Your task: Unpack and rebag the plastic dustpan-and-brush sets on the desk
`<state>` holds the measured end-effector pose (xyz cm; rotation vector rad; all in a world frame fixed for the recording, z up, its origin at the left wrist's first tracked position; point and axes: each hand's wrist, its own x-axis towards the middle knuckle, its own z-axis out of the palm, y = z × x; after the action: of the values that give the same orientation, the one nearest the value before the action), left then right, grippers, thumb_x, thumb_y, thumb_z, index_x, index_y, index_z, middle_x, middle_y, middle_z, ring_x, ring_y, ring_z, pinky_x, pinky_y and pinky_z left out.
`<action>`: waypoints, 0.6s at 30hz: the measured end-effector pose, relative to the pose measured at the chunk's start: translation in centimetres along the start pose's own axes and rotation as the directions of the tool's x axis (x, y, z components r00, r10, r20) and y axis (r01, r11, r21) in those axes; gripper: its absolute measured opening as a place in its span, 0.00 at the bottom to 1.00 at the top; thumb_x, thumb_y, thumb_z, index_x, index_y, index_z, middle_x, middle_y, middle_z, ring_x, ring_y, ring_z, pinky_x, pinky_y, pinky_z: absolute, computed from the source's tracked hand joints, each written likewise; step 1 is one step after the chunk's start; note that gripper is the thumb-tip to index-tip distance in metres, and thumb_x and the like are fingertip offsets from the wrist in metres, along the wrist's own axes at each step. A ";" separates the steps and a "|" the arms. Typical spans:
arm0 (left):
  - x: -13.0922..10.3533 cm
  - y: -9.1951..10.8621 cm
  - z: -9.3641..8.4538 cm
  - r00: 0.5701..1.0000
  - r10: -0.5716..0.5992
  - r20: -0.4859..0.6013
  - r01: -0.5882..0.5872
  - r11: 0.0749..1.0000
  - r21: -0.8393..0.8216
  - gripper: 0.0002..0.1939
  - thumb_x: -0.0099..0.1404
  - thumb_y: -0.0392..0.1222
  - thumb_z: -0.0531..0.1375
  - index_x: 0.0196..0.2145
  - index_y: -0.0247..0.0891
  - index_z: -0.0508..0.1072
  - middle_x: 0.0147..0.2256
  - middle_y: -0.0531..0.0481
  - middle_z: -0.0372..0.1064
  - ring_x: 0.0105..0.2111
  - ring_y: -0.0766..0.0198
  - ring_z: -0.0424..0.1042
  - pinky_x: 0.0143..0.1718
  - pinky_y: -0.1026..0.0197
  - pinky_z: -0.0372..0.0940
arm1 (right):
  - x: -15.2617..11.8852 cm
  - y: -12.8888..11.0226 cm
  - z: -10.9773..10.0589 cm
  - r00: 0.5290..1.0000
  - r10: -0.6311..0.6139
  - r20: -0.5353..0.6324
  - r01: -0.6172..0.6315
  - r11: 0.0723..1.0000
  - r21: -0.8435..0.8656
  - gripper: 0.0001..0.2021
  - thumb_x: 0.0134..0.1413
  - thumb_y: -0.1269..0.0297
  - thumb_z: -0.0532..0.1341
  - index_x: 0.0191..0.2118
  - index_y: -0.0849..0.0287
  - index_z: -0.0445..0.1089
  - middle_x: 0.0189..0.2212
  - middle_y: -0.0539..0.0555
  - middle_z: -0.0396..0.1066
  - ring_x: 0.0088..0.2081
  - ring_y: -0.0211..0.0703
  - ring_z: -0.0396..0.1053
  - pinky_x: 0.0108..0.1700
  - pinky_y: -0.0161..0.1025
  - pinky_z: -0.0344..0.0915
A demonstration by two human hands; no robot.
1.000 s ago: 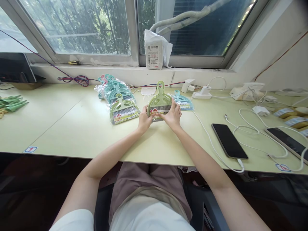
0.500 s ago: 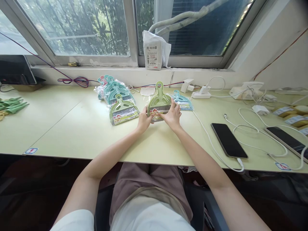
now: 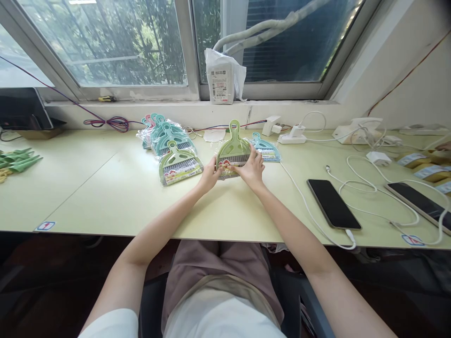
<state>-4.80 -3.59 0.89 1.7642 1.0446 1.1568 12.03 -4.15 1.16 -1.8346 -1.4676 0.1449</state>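
Both of my hands grip a green dustpan and brush set wrapped in clear plastic, its handle pointing away from me. My left hand is closed on the lower left corner. My right hand is closed on the lower right side, its thumb across the printed label. To the left lies a pale green dustpan set, in front of a pile of teal and pink dustpan sets. A blue dustpan set lies just beyond my right hand.
A phone with a white charging cable lies to the right, another phone farther over. Chargers and a power strip stand along the wall. Green cloth-like pieces lie far left. A wrapped white pack sits on the sill.
My view has shifted slightly. Both hands keep their hold on the green dustpan set, which stays in nearly the same place. At the far right edge, part of another person's hand appears.
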 end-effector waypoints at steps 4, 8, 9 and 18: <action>0.5 -0.3 -0.6 0.997 0.059 0.057 -0.064 0.994 0.092 0.23 0.58 0.36 0.56 0.53 0.37 0.65 0.39 0.47 0.71 0.36 0.61 0.71 0.41 0.57 0.69 | 0.1 0.2 0.0 1.000 0.007 -0.003 -0.007 1.000 -0.011 0.54 0.39 0.38 0.67 0.67 0.52 0.41 0.62 0.67 0.49 0.62 0.63 0.52 0.57 0.60 0.56; 1.0 -0.6 -1.2 0.987 0.086 0.139 -0.105 0.985 0.137 0.27 0.57 0.36 0.55 0.56 0.34 0.62 0.41 0.44 0.71 0.37 0.59 0.70 0.41 0.56 0.67 | 0.2 0.2 0.0 1.000 0.021 0.009 -0.021 1.000 -0.015 0.55 0.38 0.38 0.67 0.68 0.52 0.40 0.63 0.68 0.49 0.62 0.64 0.51 0.56 0.60 0.56; 1.1 -0.6 -1.4 0.983 0.094 0.155 -0.118 0.981 0.153 0.28 0.57 0.36 0.55 0.56 0.34 0.61 0.42 0.43 0.70 0.37 0.59 0.70 0.41 0.55 0.66 | 0.2 0.2 0.1 1.000 0.022 0.010 -0.021 1.000 -0.013 0.55 0.38 0.38 0.67 0.68 0.52 0.40 0.63 0.68 0.49 0.62 0.63 0.51 0.56 0.60 0.56; 1.1 -0.5 -1.7 0.977 0.110 0.185 -0.159 0.948 0.276 0.28 0.56 0.35 0.53 0.55 0.33 0.61 0.38 0.45 0.69 0.33 0.61 0.66 0.40 0.56 0.64 | 0.2 0.6 0.5 1.000 -0.004 -0.013 0.004 1.000 0.003 0.54 0.41 0.38 0.65 0.68 0.52 0.38 0.61 0.68 0.49 0.61 0.64 0.51 0.55 0.60 0.57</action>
<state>-6.25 -2.12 1.27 2.1527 1.0459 0.9505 12.27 -3.78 0.50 -1.8262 -1.4612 0.1329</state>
